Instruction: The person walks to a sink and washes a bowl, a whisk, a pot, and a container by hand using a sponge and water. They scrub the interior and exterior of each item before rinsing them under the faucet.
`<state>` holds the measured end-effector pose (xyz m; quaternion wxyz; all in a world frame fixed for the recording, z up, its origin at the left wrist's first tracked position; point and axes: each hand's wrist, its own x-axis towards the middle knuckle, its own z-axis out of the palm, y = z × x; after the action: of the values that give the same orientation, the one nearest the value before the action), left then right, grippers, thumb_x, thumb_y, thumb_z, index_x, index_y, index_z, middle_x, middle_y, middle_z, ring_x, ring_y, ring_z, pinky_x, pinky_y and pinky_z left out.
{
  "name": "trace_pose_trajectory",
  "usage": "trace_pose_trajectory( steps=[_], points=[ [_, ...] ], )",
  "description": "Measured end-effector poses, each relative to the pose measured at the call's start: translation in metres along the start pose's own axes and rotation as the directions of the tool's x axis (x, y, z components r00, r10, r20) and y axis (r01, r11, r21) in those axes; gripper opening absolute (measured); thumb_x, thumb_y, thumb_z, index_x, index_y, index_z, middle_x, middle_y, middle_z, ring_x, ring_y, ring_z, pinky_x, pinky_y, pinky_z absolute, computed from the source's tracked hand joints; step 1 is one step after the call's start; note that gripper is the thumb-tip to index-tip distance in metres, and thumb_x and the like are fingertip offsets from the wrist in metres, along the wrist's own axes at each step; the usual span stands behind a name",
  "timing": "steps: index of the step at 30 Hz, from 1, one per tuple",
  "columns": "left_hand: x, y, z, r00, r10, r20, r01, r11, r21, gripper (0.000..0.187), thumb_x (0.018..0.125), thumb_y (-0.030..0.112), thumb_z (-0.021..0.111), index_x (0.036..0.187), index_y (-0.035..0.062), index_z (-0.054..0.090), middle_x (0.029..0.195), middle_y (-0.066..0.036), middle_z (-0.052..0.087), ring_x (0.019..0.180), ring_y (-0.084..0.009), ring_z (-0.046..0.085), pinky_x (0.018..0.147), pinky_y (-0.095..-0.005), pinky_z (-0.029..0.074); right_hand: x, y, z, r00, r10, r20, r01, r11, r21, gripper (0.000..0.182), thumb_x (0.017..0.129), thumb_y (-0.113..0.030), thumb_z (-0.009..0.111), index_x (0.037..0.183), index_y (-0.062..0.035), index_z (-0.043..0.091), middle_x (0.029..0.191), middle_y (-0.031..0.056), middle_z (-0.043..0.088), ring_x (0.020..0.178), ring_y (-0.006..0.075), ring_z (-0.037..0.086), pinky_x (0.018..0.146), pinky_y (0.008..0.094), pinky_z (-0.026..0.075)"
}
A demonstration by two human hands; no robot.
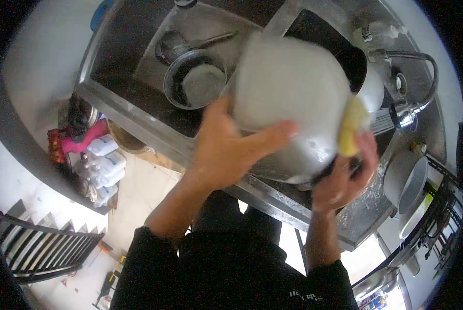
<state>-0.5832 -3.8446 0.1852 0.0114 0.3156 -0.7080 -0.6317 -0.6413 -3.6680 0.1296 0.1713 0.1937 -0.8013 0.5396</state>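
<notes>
A large pale metal pot [293,82] is held tilted over the sink [138,121], its smooth, wet outside turned towards me. My left hand [229,147] grips its near left side, thumb laid along the wall and the other fingers partly hidden. In my right hand [348,181] is a yellow sponge [351,129], pressed to the pot's right side and blurred by motion. A metal bowl [203,85] with cloudy content sits in the left basin, and a dark ladle [172,47] lies beside it.
A spray faucet [404,114] on a curved hose stands at the right, near a clear bottle [373,33]. Another pot [404,178] rests at the lower right by a black rack [438,222]. White jugs [105,165] and a pink item [89,137] are on the floor at left.
</notes>
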Motion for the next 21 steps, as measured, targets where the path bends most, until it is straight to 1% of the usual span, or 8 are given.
trace_pose_trajectory(
  steps=[2,5,8,10,12,15,17,21],
  points=[
    [-0.007,0.009,-0.02,0.985,0.041,-0.17,-0.063,0.991,-0.121,0.047,0.065,0.023,0.08,0.098,-0.0046,0.06,0.092,-0.012,0.065,0.078,-0.0185,0.063,0.071,-0.0281,0.051,-0.005,-0.007,0.019,0.995,-0.039,-0.092,0.05,0.991,0.126,0.017,0.079,-0.005,0.063,0.095,0.001,0.061,0.098,0.0138,0.062,0.092,0.0236,0.057,0.088,0.0345,0.043],
    [-0.004,0.012,-0.048,0.929,0.16,-0.334,-0.211,0.97,-0.119,0.044,0.065,0.015,0.08,0.099,-0.0052,0.06,0.091,-0.012,0.066,0.08,-0.0185,0.064,0.072,-0.0283,0.051,-0.006,0.008,0.011,0.904,0.424,0.053,-0.426,0.904,0.031,0.018,0.083,-0.009,0.06,0.1,-0.0036,0.062,0.095,0.0076,0.062,0.086,0.0185,0.056,0.081,0.03,0.045],
    [0.03,0.005,-0.069,0.959,0.117,-0.259,-0.037,0.955,0.296,0.063,0.059,0.033,0.082,0.104,-0.0041,0.057,0.097,-0.016,0.063,0.087,-0.0254,0.061,0.078,-0.0343,0.047,-0.002,0.044,-0.002,0.665,0.728,0.168,-0.746,0.634,0.202,0.019,0.086,-0.01,0.056,0.103,-0.0046,0.061,0.094,0.0042,0.061,0.084,0.0159,0.055,0.077,0.028,0.045],
    [0.067,-0.033,-0.077,0.972,0.208,-0.111,-0.128,0.86,0.494,0.057,0.065,0.032,0.079,0.102,-0.005,0.057,0.087,-0.018,0.064,0.078,-0.0243,0.062,0.074,-0.0344,0.048,-0.008,0.067,-0.012,0.542,0.813,0.213,-0.828,0.474,0.298,0.02,0.087,-0.01,0.053,0.105,-0.0039,0.061,0.094,0.0033,0.06,0.085,0.0152,0.055,0.074,0.0271,0.045],
    [0.095,-0.061,-0.073,0.992,0.125,-0.007,-0.086,0.722,0.687,0.031,0.075,0.013,0.068,0.099,-0.0045,0.059,0.083,-0.021,0.063,0.072,-0.0245,0.063,0.069,-0.0322,0.048,-0.018,0.091,-0.02,0.539,0.821,0.189,-0.835,0.491,0.25,0.022,0.087,-0.012,0.055,0.106,-0.0047,0.061,0.098,0.0052,0.06,0.086,0.0141,0.055,0.073,0.0248,0.045],
    [0.127,-0.143,-0.069,0.963,0.26,0.073,-0.201,0.51,0.836,0.032,0.077,0.009,0.061,0.105,-0.0062,0.056,0.084,-0.027,0.061,0.076,-0.0382,0.062,0.071,-0.0402,0.048,-0.024,0.114,-0.033,0.547,0.826,0.137,-0.832,0.519,0.196,0.024,0.086,-0.014,0.055,0.108,-0.0041,0.059,0.1,0.0073,0.06,0.086,0.015,0.057,0.072,0.025,0.047],
    [0.132,-0.169,-0.061,0.985,0.133,0.107,-0.159,0.497,0.853,0.037,0.078,0.008,0.059,0.112,-0.0059,0.052,0.09,-0.028,0.06,0.083,-0.0426,0.059,0.075,-0.0435,0.047,-0.006,0.088,-0.03,0.465,0.872,0.151,-0.868,0.415,0.274,0.026,0.087,-0.015,0.055,0.109,-0.0024,0.057,0.102,0.0095,0.058,0.086,0.0178,0.059,0.073,0.0268,0.05],
    [0.132,-0.227,-0.058,0.98,0.103,0.17,-0.198,0.448,0.872,0.044,0.081,0.003,0.053,0.124,-0.0028,0.046,0.107,-0.027,0.057,0.099,-0.0404,0.055,0.085,-0.0446,0.045,-0.007,0.108,-0.024,0.288,0.808,0.513,-0.617,-0.253,0.745,0.034,0.088,-0.02,0.054,0.118,-0.0045,0.05,0.106,0.0132,0.057,0.092,0.0237,0.06,0.073,0.0336,0.054]
  ],
)
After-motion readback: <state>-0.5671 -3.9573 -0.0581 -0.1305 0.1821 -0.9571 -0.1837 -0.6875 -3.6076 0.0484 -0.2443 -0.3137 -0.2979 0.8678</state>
